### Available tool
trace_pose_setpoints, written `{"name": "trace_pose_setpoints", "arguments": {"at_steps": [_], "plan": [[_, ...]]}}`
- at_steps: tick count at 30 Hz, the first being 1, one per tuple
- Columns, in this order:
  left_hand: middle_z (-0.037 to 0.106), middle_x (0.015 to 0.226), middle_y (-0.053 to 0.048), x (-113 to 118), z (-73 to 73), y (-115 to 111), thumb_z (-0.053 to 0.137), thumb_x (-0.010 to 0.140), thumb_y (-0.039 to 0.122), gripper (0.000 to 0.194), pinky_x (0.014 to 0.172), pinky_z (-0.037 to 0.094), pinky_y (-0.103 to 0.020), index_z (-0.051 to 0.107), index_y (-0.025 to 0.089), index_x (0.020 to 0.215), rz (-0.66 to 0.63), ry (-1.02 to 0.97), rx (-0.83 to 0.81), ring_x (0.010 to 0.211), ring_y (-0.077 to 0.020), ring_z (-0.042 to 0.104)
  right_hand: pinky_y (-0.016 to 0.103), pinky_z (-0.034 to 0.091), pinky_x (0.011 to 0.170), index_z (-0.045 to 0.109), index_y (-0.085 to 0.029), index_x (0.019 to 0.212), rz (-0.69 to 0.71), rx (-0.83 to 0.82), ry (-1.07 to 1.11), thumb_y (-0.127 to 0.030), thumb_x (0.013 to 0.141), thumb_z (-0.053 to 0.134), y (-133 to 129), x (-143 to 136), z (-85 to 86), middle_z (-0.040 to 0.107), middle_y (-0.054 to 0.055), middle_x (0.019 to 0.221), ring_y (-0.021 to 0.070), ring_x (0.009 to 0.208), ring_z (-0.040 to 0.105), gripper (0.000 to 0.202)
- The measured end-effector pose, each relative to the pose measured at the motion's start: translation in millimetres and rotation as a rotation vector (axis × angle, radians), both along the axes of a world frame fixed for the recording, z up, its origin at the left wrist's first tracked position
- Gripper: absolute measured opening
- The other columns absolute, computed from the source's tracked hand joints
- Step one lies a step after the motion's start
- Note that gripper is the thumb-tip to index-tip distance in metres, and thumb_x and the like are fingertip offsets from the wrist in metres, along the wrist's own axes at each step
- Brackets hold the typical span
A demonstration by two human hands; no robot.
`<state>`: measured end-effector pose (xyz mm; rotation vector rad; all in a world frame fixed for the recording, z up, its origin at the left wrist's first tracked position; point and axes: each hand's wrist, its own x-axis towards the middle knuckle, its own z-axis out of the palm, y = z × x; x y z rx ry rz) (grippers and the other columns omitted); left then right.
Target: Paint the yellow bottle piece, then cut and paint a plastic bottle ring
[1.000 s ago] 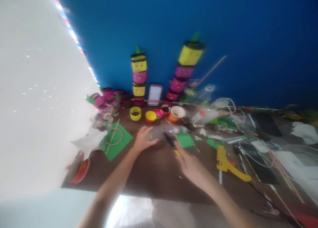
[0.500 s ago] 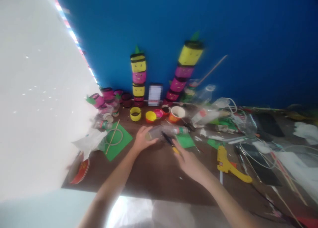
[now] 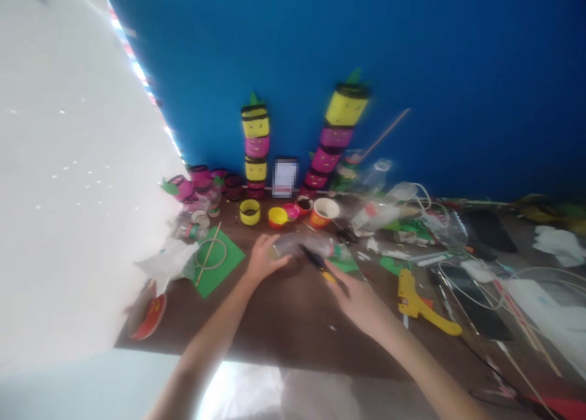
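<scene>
My left hand [image 3: 265,258] grips the near-left end of a clear plastic bottle [image 3: 302,244], which lies on its side with a green band at its right end. My right hand [image 3: 350,292] is closed round the yellow handle of a dark-bladed tool [image 3: 315,261]. The blade meets the middle of the bottle or lies just in front of it; blur hides the exact contact. Behind the bottle stand a yellow ring [image 3: 249,213], a small yellow cup [image 3: 277,217] and a white-lined paper cup [image 3: 325,211].
Two stacked yellow and pink towers [image 3: 256,145] stand by the blue wall, a phone [image 3: 285,177] between them. Green paper [image 3: 224,264] lies left. At right are a yellow glue gun [image 3: 419,304], a black phone [image 3: 480,304], cables and plastic scraps.
The tool in my right hand has shifted slightly right, and the bottle's green-banded end sits a little lower and further right. The whole view has shifted slightly.
</scene>
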<state>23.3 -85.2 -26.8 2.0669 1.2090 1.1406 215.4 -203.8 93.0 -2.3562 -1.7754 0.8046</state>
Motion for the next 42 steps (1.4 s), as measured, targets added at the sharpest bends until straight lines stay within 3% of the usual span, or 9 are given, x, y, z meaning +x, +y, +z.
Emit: {"name": "trace_pose_setpoints", "arguments": {"at_steps": [7, 13, 21, 27, 31, 38, 42], "plan": [[0.059, 0.095, -0.006, -1, -5.5, 0, 0.075, 0.063, 0.041, 0.058, 0.089, 0.051, -0.037, 0.058, 0.019, 0.114, -0.003, 0.007, -0.008, 0.092, -0.0210, 0.059, 0.027, 0.044, 0.063, 0.043, -0.026, 0.137, -0.049, -0.010, -0.042, -0.039, 0.090, 0.036, -11, -7, -0.6, 0.072, 0.008, 0.087, 0.0237, 0.076, 0.068, 0.049], [0.059, 0.094, -0.006, 1, -4.6, 1, 0.074, 0.064, 0.043, 0.058, 0.089, 0.051, -0.036, 0.058, 0.019, 0.114, -0.009, 0.018, -0.003, 0.092, -0.0207, 0.059, 0.026, 0.044, 0.061, 0.042, -0.019, 0.138, -0.063, 0.044, -0.022, -0.036, 0.091, 0.035, -15, -14, -18.4, 0.072, 0.009, 0.081, 0.0214, 0.068, 0.067, 0.050], [0.061, 0.094, -0.006, 1, -4.2, 1, 0.074, 0.063, 0.039, 0.055, 0.088, 0.052, -0.036, 0.059, 0.020, 0.114, 0.014, -0.002, -0.003, 0.090, -0.0205, 0.060, 0.030, 0.045, 0.065, 0.042, -0.023, 0.138, -0.063, 0.019, -0.042, -0.033, 0.091, 0.035, -3, -18, -30.3, 0.071, 0.013, 0.093, 0.0264, 0.081, 0.068, 0.048], [0.062, 0.094, -0.007, 2, -1.0, 2, 0.075, 0.062, 0.036, 0.054, 0.085, 0.053, -0.037, 0.061, 0.018, 0.111, 0.045, -0.049, -0.017, 0.089, -0.0208, 0.061, 0.026, 0.044, 0.057, 0.043, -0.025, 0.137, -0.081, 0.059, -0.068, -0.037, 0.092, 0.034, -9, -14, -31.1, 0.071, 0.009, 0.077, 0.0240, 0.069, 0.068, 0.048], [0.064, 0.093, -0.007, 2, 0.7, 1, 0.075, 0.062, 0.036, 0.051, 0.084, 0.053, -0.037, 0.062, 0.019, 0.108, 0.031, -0.084, -0.015, 0.088, -0.0207, 0.062, 0.026, 0.041, 0.052, 0.035, -0.026, 0.142, -0.052, 0.009, -0.172, -0.038, 0.093, 0.030, -17, -17, -29.1, 0.068, 0.007, 0.066, 0.0244, 0.062, 0.067, 0.050], [0.063, 0.093, -0.007, 0, 3.1, -4, 0.074, 0.063, 0.036, 0.053, 0.085, 0.053, -0.036, 0.061, 0.018, 0.111, 0.015, -0.038, 0.017, 0.089, -0.0210, 0.062, 0.033, 0.045, 0.060, 0.022, -0.030, 0.145, 0.022, -0.106, -0.268, -0.033, 0.095, 0.026, -12, -31, -23.2, 0.070, 0.009, 0.077, 0.0277, 0.070, 0.068, 0.051], [0.064, 0.092, -0.007, 0, 3.0, -5, 0.074, 0.063, 0.037, 0.052, 0.084, 0.053, -0.036, 0.062, 0.018, 0.110, 0.017, -0.023, 0.031, 0.087, -0.0207, 0.063, 0.035, 0.046, 0.064, 0.023, -0.024, 0.146, 0.038, -0.100, -0.277, -0.025, 0.094, 0.029, -7, -36, -27.6, 0.069, 0.014, 0.087, 0.0276, 0.077, 0.068, 0.052]]}}
